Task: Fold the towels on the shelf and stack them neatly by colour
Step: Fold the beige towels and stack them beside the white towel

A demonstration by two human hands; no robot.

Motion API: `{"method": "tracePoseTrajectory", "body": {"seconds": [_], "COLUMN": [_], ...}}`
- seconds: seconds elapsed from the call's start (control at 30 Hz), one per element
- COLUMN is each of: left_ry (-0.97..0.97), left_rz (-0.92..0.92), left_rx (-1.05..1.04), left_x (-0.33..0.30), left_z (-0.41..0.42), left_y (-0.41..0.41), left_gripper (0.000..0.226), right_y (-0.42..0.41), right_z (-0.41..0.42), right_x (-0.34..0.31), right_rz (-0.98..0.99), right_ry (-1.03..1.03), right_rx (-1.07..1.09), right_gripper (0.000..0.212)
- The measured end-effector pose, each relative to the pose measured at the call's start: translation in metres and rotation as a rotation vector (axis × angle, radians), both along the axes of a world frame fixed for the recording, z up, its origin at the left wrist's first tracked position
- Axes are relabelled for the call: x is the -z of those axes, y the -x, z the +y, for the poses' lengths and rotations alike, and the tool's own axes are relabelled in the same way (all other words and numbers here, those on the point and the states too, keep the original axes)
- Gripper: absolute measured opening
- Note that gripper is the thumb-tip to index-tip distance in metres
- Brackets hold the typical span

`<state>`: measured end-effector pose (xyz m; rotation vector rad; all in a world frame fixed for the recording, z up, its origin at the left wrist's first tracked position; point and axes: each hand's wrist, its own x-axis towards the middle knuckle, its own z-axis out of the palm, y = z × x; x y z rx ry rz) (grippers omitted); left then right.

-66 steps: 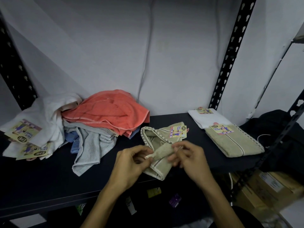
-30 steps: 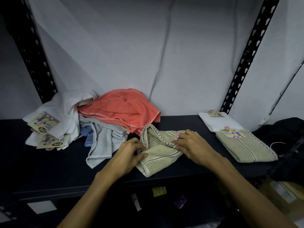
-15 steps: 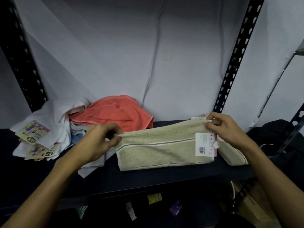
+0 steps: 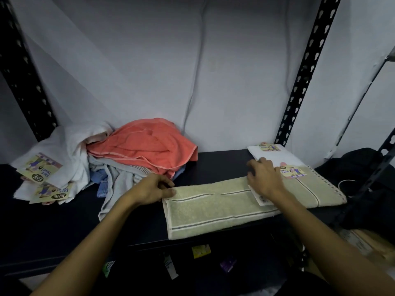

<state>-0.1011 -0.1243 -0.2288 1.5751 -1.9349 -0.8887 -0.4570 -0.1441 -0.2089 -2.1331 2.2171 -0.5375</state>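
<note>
A beige towel with grey stripes lies spread lengthwise on the dark shelf, near its front edge. My left hand pinches the towel's left top corner. My right hand rests flat on its right end, over a paper tag. A folded beige towel lies just to the right, with a folded white towel behind it. At the back left is a loose heap: a coral towel, white towels with labels, and a grey towel.
Black perforated shelf uprights stand at the back left and back right. A dark bag lies at the far right, with cardboard boxes below it. Small packets lie under the shelf.
The beige towel was bunched up, then lifted and stretched out between both hands. Now it lies flat on the shelf, with my hands lowered onto its two ends.
</note>
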Motion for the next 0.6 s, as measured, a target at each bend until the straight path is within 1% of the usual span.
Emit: {"method": "tracePoseTrajectory", "body": {"seconds": [0.03,0.1,0.17,0.23,0.33,0.43,0.47,0.53,0.57,0.6], "left_ry": [0.047,0.112,0.111,0.062,-0.037,-0.038,-0.051,-0.15,-0.205,-0.217], "left_rz": [-0.047,-0.095,-0.059,0.013,0.079,-0.008,-0.031,-0.03,-0.033,-0.06], "left_rx": [0.011,0.013,0.007,0.015,0.013,0.025,0.05,0.144,0.203,0.242], "left_x": [0.001,0.003,0.002,0.0,-0.001,0.0,-0.002,-0.012,-0.018,-0.023], "left_z": [0.001,0.005,0.008,0.013,0.031,0.052,0.057,0.066,0.068,0.067], "left_y": [0.002,0.006,0.006,0.005,0.012,0.033,0.041,0.051,0.053,0.055], "left_gripper": [0.017,0.014,0.011,0.014,0.025,0.03,0.031,0.03,0.03,0.03], "right_y": [-0.012,-0.034,-0.041,-0.033,-0.016,-0.01,-0.009,-0.014,-0.019,-0.024], "right_z": [0.006,0.017,0.02,0.009,-0.017,-0.037,-0.043,-0.049,-0.044,-0.035], "right_x": [0.006,0.021,0.041,0.048,0.045,0.035,0.033,0.025,0.021,0.019], "right_rz": [-0.007,-0.03,0.034,0.028,0.036,0.123,0.192,0.284,0.245,0.16], "right_ry": [-0.014,-0.139,-0.223,-0.232,-0.209,-0.171,-0.135,-0.023,0.036,0.094], "right_rx": [0.013,-0.02,-0.109,-0.199,-0.334,-0.457,-0.464,-0.401,-0.344,-0.28], "right_gripper": [0.029,0.035,0.048,0.057,0.061,0.074,0.077,0.074,0.07,0.064]}}
